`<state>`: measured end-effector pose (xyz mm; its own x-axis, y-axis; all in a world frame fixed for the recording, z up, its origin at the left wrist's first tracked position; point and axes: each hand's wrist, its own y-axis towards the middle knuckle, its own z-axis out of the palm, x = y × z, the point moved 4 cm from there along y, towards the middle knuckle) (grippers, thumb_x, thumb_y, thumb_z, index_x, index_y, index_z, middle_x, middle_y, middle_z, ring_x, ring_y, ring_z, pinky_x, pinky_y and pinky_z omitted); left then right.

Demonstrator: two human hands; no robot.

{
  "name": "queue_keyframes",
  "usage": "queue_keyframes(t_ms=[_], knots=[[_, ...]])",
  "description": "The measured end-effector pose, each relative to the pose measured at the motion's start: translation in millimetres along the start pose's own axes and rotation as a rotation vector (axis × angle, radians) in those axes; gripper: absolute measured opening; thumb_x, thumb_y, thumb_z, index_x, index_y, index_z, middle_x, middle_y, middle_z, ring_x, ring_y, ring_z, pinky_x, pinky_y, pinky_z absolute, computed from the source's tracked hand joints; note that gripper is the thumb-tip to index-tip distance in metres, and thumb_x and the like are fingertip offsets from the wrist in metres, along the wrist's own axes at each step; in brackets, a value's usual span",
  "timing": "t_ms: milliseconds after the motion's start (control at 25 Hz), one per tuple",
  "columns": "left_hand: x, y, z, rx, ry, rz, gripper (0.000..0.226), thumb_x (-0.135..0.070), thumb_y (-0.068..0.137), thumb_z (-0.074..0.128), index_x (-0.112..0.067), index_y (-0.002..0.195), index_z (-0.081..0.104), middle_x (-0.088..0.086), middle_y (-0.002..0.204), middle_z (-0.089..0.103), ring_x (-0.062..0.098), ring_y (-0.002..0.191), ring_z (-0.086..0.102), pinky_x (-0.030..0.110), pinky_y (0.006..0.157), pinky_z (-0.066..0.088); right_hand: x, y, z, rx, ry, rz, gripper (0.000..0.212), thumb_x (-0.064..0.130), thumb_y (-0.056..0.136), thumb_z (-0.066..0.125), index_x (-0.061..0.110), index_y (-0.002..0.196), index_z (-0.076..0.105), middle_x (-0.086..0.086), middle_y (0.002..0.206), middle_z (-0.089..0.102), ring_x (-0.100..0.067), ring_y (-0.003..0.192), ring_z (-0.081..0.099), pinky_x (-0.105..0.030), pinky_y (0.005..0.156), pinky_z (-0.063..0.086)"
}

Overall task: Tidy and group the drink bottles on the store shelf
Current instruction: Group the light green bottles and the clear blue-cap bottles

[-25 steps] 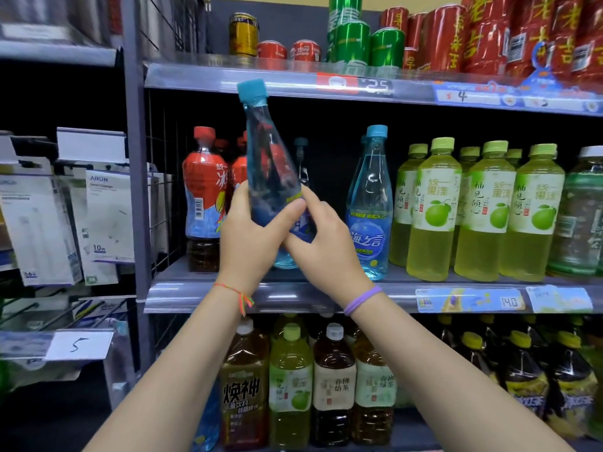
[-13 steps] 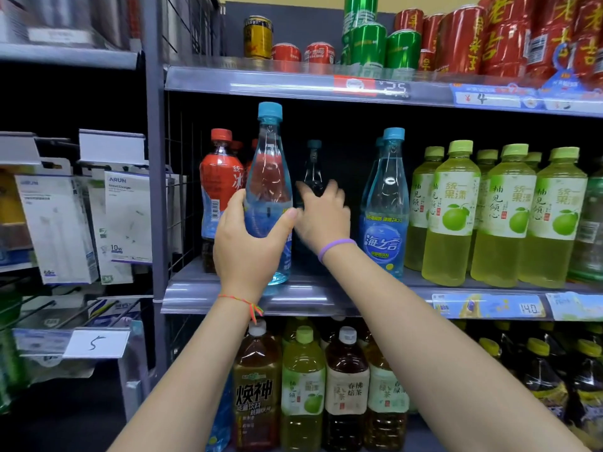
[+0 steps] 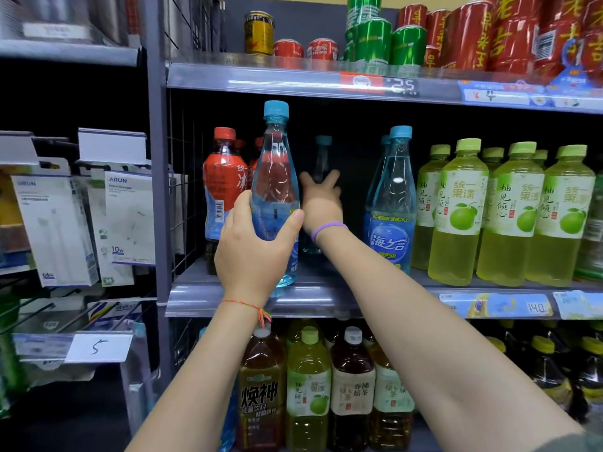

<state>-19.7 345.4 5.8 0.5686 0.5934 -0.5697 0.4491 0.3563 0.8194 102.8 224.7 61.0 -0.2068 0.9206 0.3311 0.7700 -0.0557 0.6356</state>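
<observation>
My left hand grips a clear blue bottle with a blue cap, upright at the front edge of the middle shelf. It stands in front of red-labelled bottles. My right hand reaches deep into the shelf, fingers spread against a second blue-capped bottle standing in the dark at the back; I cannot see a closed grip on it. Right of the gap stands a third blue bottle with another behind it, and then a row of green-capped yellow drinks.
A wire grid walls the shelf on the left, with boxed chargers hanging beyond it. Cans fill the shelf above. Tea and green drink bottles crowd the shelf below.
The held bottle went from tilted to upright and down onto the shelf's front edge. My right hand let go of it and reached back to the rear bottle.
</observation>
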Motion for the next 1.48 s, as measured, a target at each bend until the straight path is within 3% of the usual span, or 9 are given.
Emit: queue_keyframes(t_ms=[240,480,560,640,720,800,960,1080,1480], knots=[[-6,-2,5,0.005,0.017,0.004,0.075,-0.077,0.076,0.052,-0.025,0.131,0.052,-0.010,0.120,0.063,0.015,0.112,0.060,0.044,0.084,0.055,3,-33,-28,-0.178,-0.037,-0.112,0.044,0.018,0.086,0.059,0.024,0.128,0.045,-0.022,0.138,0.026,-0.041,0.110,0.045,-0.045,0.075,0.054],[-10,-2,-2,-0.019,0.177,0.051,0.074,-0.074,0.082,0.047,-0.016,0.129,0.049,-0.001,0.115,0.065,0.024,0.105,0.061,0.039,0.076,0.050,2,-47,-54,-0.115,-0.171,-0.116,0.037,0.029,0.098,0.051,0.021,0.133,0.040,-0.024,0.139,0.027,-0.041,0.106,0.049,-0.037,0.063,0.040],[-14,-3,-4,-0.020,0.241,0.074,0.075,-0.072,0.086,0.047,-0.012,0.130,0.047,0.004,0.110,0.067,0.028,0.099,0.063,0.038,0.072,0.047,-2,-51,-59,-0.063,-0.187,-0.118,0.037,0.031,0.100,0.051,0.020,0.133,0.040,-0.026,0.142,0.025,-0.043,0.114,0.046,-0.039,0.070,0.045],[-15,-3,-6,-0.027,0.260,0.093,0.078,-0.073,0.086,0.041,-0.011,0.134,0.044,0.004,0.103,0.068,0.028,0.092,0.064,0.035,0.067,0.044,-1,-60,-67,-0.039,-0.211,-0.134,0.040,0.031,0.100,0.049,0.023,0.138,0.040,-0.030,0.149,0.020,-0.046,0.130,0.032,-0.046,0.092,0.045],[-16,-4,-9,-0.021,0.230,0.100,0.080,-0.072,0.085,0.041,-0.012,0.138,0.041,0.003,0.103,0.067,0.028,0.092,0.064,0.036,0.068,0.046,0,-77,-86,-0.200,-0.175,-0.214,0.041,0.022,0.098,0.049,0.022,0.139,0.045,-0.028,0.145,0.029,-0.044,0.129,0.034,-0.048,0.097,0.042],[-19,-6,-9,-0.002,0.155,0.077,0.078,-0.068,0.086,0.050,-0.013,0.141,0.040,0.003,0.111,0.066,0.027,0.099,0.063,0.035,0.073,0.045,-5,-97,-106,-0.403,-0.009,-0.346,0.034,0.010,0.091,0.049,0.013,0.125,0.056,-0.019,0.124,0.048,-0.035,0.107,0.049,-0.044,0.084,0.046],[-38,-16,14,0.151,-0.097,0.042,0.082,-0.070,0.077,0.056,-0.020,0.141,0.039,-0.006,0.125,0.062,0.018,0.111,0.061,0.035,0.084,0.049,-26,-115,-112,-0.125,0.475,-0.261,0.025,0.005,0.093,0.045,0.013,0.112,0.059,0.002,0.086,0.058,-0.009,0.073,0.052,-0.022,0.064,0.040],[-47,-16,40,0.251,-0.237,-0.005,0.079,-0.061,0.078,0.067,-0.024,0.141,0.037,-0.009,0.127,0.062,0.013,0.112,0.061,0.038,0.093,0.051,-43,-118,-117,-0.056,0.559,-0.141,0.035,0.005,0.092,0.045,0.016,0.123,0.057,0.009,0.089,0.057,-0.005,0.079,0.053,-0.013,0.063,0.041],[-38,-8,65,0.326,-0.299,-0.069,0.071,-0.053,0.075,0.068,-0.030,0.136,0.039,-0.010,0.123,0.062,0.010,0.109,0.062,0.044,0.091,0.054,-48,-117,-106,-0.030,0.467,-0.119,0.051,0.025,0.094,0.048,0.018,0.144,0.041,-0.002,0.119,0.055,-0.017,0.096,0.061,-0.037,0.085,0.054]])
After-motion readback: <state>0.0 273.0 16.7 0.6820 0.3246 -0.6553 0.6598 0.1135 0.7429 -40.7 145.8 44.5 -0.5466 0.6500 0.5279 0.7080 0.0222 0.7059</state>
